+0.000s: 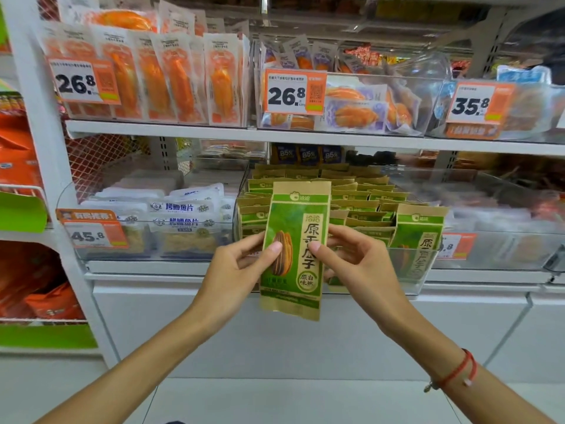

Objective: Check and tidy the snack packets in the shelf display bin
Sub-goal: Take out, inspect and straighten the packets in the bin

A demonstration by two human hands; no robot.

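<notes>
- Head view: we hold one sunflower seed packet upright in front of the clear display bin, just clear of its front wall.
- Our left hand pinches the packet's left edge, thumb on the printed face; our right hand pinches the right edge likewise.
- More green packets stand in rows inside the bin; one leaning packet tilts at the front right.
- We judge the packet light, crinkly and pliable, so the side edges suit a gentle grip.
</notes>
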